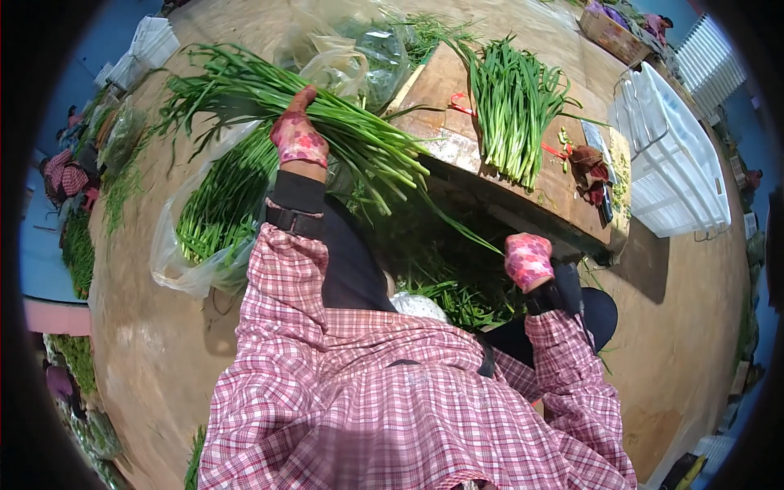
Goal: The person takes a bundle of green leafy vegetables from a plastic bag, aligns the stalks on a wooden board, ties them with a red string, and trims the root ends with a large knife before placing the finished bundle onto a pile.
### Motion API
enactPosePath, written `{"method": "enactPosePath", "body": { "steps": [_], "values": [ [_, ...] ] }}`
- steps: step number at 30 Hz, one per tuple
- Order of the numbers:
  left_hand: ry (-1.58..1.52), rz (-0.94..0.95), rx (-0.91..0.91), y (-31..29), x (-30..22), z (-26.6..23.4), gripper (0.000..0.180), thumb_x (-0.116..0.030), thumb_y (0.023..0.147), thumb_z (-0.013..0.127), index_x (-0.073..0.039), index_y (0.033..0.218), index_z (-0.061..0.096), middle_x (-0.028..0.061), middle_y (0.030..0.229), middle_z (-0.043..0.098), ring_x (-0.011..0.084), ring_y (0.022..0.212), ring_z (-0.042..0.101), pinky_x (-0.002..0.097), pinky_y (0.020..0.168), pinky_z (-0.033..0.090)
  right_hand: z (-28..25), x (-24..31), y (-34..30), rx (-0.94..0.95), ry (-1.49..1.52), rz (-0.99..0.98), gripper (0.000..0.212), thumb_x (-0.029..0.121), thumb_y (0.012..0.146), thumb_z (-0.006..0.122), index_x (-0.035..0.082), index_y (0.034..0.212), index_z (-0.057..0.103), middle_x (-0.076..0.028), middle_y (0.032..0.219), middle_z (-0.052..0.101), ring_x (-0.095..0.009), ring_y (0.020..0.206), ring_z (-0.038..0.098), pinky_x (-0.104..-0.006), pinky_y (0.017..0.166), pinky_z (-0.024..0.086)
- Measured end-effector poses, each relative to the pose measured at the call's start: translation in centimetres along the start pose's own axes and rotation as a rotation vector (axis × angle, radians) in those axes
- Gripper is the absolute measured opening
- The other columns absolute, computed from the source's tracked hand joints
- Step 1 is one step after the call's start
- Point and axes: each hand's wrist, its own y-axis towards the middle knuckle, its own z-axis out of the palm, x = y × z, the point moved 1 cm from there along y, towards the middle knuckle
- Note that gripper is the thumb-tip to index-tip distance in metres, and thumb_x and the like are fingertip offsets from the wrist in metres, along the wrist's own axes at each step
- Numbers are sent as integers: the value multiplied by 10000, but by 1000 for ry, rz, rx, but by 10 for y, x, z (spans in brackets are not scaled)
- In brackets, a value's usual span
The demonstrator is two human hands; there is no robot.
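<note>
Floor (143, 343): tan, across most of the frame, with green scraps at the left.

Wooden bench (437, 131): upper right of centre, worn top; loose green trimmings (457, 304) lie below its near edge.

White crates (682, 184): nested, right of the bench.

Clear plastic bag (186, 280): left of centre, mouth open, packed with long green stalks. A second clear bag (331, 69) sits at upper centre.

Held bundle (245, 86): long flat green leaves, upper left to centre; leafy ends point left, pale stem ends slant down to the right, near the bench's left corner.

Bench bundle (514, 106): same kind of greens, flat on the bench top, pale ends toward the lower edge.

Left hand (300, 135): pink patterned glove, closed around the held bundle, thumb lying up along it.

Right hand (529, 260): matching glove, right of centre, curled into a fist; the end of a single long leaf (461, 224) is pinched there, the leaf stretching back toward the held bundle.

Red tie (461, 103): on the bench, left of the bench bundle.
</note>
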Motion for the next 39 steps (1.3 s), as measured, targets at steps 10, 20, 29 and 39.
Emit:
{"method": "enactPosePath", "body": {
  "steps": [10, 20, 29, 39],
  "values": [
    [51, 26, 180, -26, 3, 9, 276, -85, 685, 765, -3, 931, 670, 80, 1053, 602, 190, 851, 566, 336, 806, 472, -132, 52, 30, -941, 401, -633, 228, 12, 730, 559, 73, 949, 573, -132, 900, 590, -330, 764, 585, -426, 630, 475],
    [-114, -141, 252, -22, -27, 7, 219, -134, 802, 646, -23, 991, 630, 136, 1022, 639, 283, 888, 620, 389, 847, 504, -60, 30, 12, -626, 678, -234, 302, 297, 825, 637, 39, 979, 676, -138, 1058, 652, -280, 968, 626, -409, 849, 470],
    [-121, -102, 301, -32, -16, 9, 241, -116, 776, 678, -26, 997, 644, 98, 994, 635, 262, 865, 621, 390, 811, 520, -77, 57, 24, -535, 1652, -61, 150, 122, 842, 674, 7, 938, 683, -20, 767, 648, -80, 658, 543, -232, 629, 460],
    [-112, -151, 212, -72, 28, 21, 331, -86, 749, 718, -38, 1062, 622, 92, 1048, 635, 262, 907, 617, 406, 829, 518, -64, 65, 54, -455, 1809, 11, 154, 32, 780, 697, -23, 923, 682, -45, 786, 668, -97, 694, 584, -230, 620, 467]
  ]
}}
